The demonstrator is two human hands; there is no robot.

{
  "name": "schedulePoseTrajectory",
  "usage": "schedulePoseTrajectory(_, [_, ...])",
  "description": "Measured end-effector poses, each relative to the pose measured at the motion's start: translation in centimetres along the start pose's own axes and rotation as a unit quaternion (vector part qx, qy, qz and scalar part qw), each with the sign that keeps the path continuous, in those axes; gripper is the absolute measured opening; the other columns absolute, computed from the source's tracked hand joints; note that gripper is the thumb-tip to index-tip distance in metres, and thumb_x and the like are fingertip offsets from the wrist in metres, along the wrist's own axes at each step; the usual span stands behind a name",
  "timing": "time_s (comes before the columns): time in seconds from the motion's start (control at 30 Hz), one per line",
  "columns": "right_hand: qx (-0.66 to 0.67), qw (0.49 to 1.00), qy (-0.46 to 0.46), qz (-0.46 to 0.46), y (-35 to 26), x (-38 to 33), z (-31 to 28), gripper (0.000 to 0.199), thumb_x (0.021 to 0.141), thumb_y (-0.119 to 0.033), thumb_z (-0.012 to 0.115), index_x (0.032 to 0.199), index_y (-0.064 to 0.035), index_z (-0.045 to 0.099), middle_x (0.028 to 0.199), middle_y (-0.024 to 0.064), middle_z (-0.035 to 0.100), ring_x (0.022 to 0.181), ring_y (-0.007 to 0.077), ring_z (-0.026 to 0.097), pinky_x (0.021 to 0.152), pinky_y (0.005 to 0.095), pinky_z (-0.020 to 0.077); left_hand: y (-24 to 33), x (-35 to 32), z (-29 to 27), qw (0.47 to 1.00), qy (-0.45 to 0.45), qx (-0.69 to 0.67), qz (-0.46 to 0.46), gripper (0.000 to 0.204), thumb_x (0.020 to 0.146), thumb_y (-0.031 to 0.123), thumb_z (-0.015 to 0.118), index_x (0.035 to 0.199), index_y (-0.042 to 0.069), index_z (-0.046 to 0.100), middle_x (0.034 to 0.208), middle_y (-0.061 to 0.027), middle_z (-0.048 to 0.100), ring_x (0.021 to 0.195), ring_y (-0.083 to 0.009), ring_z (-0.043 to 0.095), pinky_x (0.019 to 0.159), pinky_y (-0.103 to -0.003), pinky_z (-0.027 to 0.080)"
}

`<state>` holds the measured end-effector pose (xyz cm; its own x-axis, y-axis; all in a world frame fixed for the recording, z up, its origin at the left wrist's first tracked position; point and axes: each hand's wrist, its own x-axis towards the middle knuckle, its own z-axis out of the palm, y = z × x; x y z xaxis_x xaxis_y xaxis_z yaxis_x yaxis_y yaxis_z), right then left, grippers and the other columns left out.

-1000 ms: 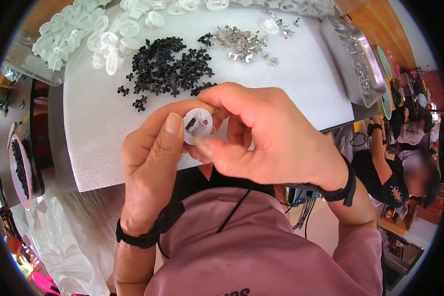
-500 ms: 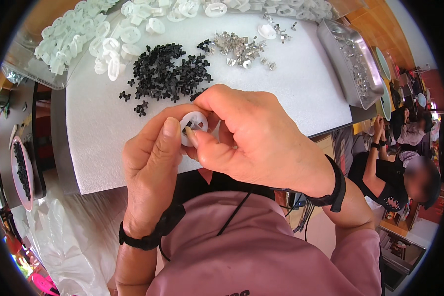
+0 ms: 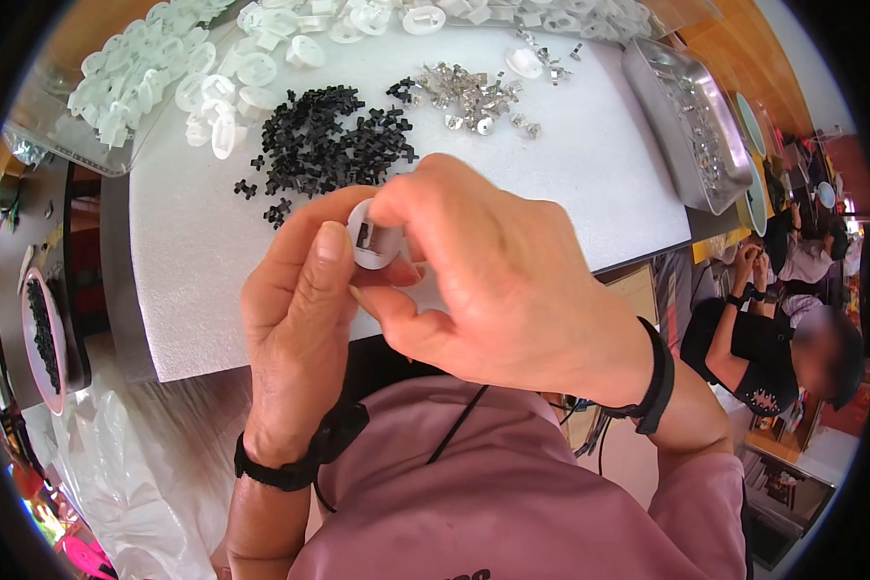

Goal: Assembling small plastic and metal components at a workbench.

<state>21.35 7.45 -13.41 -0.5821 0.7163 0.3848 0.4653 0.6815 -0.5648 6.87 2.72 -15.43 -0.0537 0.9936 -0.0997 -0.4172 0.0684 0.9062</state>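
A white round plastic part [image 3: 379,255] with a slot in its face and a black piece set in it is held up over the near edge of the foam sheet. My left hand [image 3: 295,309] grips it at its left side between thumb and fingers. From the right, my right hand [image 3: 512,285] bends round the same part, with the index finger against its upper right edge and the thumb lower down, off its face. The other right fingertips are partly hidden behind it. Beyond my hands lie a heap of small black cross-shaped pieces [image 3: 324,140] and a pile of small metal clips [image 3: 469,92].
White plastic parts [image 3: 130,72] heap along the far left and back of the white foam sheet [image 3: 570,164]. At the right stands a metal tray [image 3: 691,126] with metal pieces. A pink-rimmed dish [image 3: 46,338] holds black pieces at far left. A co-worker [image 3: 744,338] sits at right.
My right thumb has come off the part's face and dropped below it, while the right index finger has moved onto its upper edge. The part has tilted and risen slightly.
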Motion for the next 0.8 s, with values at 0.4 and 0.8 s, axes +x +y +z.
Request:
schedulePoseTrajectory(0.4, [-0.029, 0.998, 0.024, -0.042, 0.6, 0.0, 1.5, 0.031, 0.071, 0.003, 0.067, 0.096, -0.0035, 0.049, 0.074, 0.0075, 0.054, 0.056, 0.0242, 0.06, 0.043, 0.0327, 0.0446, -0.5, 0.1, -0.6, 1.0, 0.009, 0.026, 0.009, 0.034, 0.1, 0.026, 0.05, 0.117, -0.003, 0.058, 0.095, -0.0011, 0.061, 0.079, -0.0042, 0.051, 0.068, -0.02, 0.042])
schedulePoseTrajectory(0.8, [0.014, 1.0, 0.001, 0.006, 0.9, 0.0, 0.1, 0.036, 0.074, -0.006, 0.071, 0.104, -0.0021, 0.052, 0.083, 0.0076, 0.059, 0.06, 0.0203, 0.063, 0.05, 0.0299, 0.0502, -0.5, 0.0, -0.7, 0.997, 0.003, 0.066, 0.033, 0.031, 0.102, 0.024, 0.046, 0.117, 0.0, 0.059, 0.096, 0.0003, 0.061, 0.079, -0.0036, 0.05, 0.069, -0.02, 0.04])
